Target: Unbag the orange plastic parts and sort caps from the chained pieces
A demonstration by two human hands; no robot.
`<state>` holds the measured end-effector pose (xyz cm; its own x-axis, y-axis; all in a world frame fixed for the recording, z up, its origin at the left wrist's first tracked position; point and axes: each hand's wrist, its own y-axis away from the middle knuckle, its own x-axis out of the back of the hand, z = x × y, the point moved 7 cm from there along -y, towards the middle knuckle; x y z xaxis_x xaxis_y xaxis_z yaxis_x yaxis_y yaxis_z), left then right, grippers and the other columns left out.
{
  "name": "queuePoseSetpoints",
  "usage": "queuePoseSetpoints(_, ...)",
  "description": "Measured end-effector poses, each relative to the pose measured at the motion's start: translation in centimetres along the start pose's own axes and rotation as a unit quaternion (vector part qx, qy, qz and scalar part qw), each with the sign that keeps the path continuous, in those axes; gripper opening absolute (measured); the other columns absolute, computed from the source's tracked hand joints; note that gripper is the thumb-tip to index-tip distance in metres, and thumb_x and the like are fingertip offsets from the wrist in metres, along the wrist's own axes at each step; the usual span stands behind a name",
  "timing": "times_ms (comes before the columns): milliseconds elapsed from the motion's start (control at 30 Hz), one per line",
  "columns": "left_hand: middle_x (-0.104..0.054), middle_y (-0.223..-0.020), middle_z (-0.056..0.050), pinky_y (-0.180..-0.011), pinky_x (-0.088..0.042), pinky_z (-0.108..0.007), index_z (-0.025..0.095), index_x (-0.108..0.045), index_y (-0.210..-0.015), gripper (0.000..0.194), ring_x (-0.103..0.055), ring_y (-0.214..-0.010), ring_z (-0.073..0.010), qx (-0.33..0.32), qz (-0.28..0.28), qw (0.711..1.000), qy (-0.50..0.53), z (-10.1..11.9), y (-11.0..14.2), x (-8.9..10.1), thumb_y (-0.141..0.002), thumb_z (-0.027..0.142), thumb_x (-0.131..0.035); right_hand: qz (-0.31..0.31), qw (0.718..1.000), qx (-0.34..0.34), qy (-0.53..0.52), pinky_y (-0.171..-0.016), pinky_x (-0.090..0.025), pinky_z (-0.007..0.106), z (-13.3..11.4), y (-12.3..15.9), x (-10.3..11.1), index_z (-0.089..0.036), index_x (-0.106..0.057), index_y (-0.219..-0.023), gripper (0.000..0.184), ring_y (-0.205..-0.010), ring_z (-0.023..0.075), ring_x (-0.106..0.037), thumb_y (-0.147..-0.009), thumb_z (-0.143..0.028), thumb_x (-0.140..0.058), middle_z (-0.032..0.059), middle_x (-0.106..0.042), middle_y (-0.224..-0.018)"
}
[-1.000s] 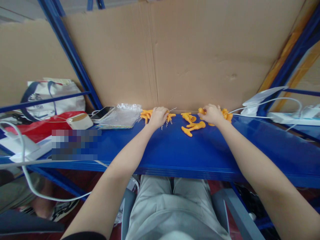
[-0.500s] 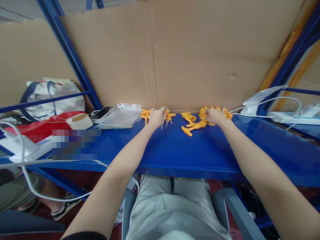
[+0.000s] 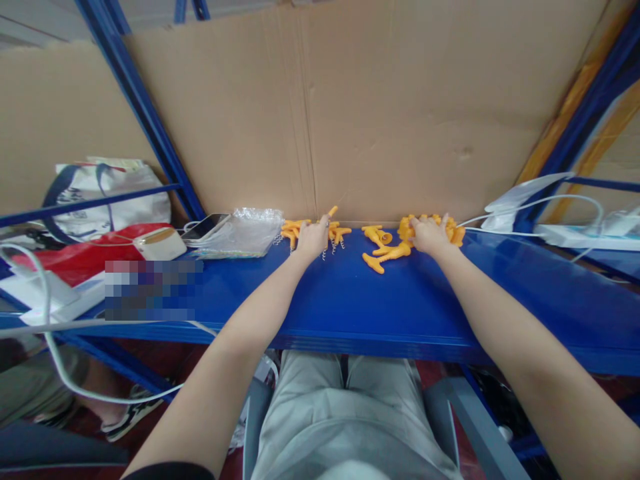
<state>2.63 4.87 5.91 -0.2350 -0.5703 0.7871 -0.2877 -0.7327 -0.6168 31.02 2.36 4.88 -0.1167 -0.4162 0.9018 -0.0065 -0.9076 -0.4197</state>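
My left hand (image 3: 313, 238) is closed in a pinch on an orange-handled corkscrew (image 3: 333, 211), whose handle sticks up above the fingertips. Around that hand lie several more orange corkscrews (image 3: 342, 233) with bare metal spirals, partly hidden by it. On the right, my right hand (image 3: 430, 232) rests over a pile of orange plastic pieces (image 3: 456, 233), its fingers spread and touching them. Left of the pile is a long forked orange piece (image 3: 395, 252). Behind it lies a hollow, cup-ended orange piece (image 3: 376, 235).
Clear plastic bags (image 3: 245, 230) and a phone (image 3: 209, 227) lie left on the blue shelf (image 3: 350, 300). A cardboard sheet (image 3: 390, 113) stands behind. White cables (image 3: 530, 200) run at right; a white power bank (image 3: 159, 244) lies farther left. Another person's leg shows lower left.
My left hand has turned slightly, bringing an orange corkscrew handle into view above its fingertips. My right hand has shifted a little left, its fingers spreading over the pile.
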Motion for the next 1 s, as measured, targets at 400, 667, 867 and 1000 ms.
queuePoseSetpoints(400,-0.042,-0.158,-0.015,-0.114,-0.031,-0.066,0.025,-0.047,-0.145,0.048,-0.039,-0.146,-0.0356,0.031,-0.135,0.989,0.046,-0.9,1.0,-3.1,-0.1,0.04,-0.04,0.023,1.0,0.007,0.01,-0.113,-0.019,0.07,-0.8,0.2,-0.1,-0.011,-0.06,-0.128,0.045,-0.127,0.0369,-0.052,-0.084,-0.016,-0.05,0.022,-0.061,-0.13)
queuePoseSetpoints(667,-0.036,-0.161,-0.016,-0.114,-0.026,-0.071,0.026,-0.044,-0.15,0.056,-0.031,-0.15,-0.0398,0.039,-0.137,0.987,0.077,-1.5,0.8,-4.1,-0.098,0.046,-0.042,0.071,0.996,0.044,-0.03,-0.112,-0.018,0.074,-2.3,0.2,1.1,-0.014,-0.066,-0.121,0.039,-0.124,0.0364,-0.054,-0.091,-0.02,-0.042,0.0194,-0.065,-0.126)
queuePoseSetpoints(867,-0.028,-0.165,-0.014,-0.117,-0.022,-0.071,0.025,-0.047,-0.148,0.052,-0.026,-0.152,-0.038,0.056,-0.136,0.987,0.071,-1.7,0.8,-3.8,-0.1,0.044,-0.037,-0.017,0.988,0.113,-0.105,-0.114,-0.018,0.073,-5.7,0.6,0.4,-0.019,-0.066,-0.128,0.044,-0.13,0.034,-0.054,-0.098,-0.025,-0.034,0.0155,-0.065,-0.135)
queuePoseSetpoints(1000,-0.029,-0.165,-0.016,-0.114,-0.027,-0.071,0.024,-0.049,-0.146,0.051,-0.026,-0.151,-0.0397,0.032,-0.121,0.99,0.071,-1.1,0.7,-3.2,-0.1,0.044,-0.038,-0.082,0.983,0.111,-0.117,-0.112,-0.029,0.069,-6.7,0.9,-0.5,-0.024,-0.065,-0.131,0.045,-0.133,0.0328,-0.053,-0.099,-0.025,-0.034,0.0127,-0.061,-0.141)
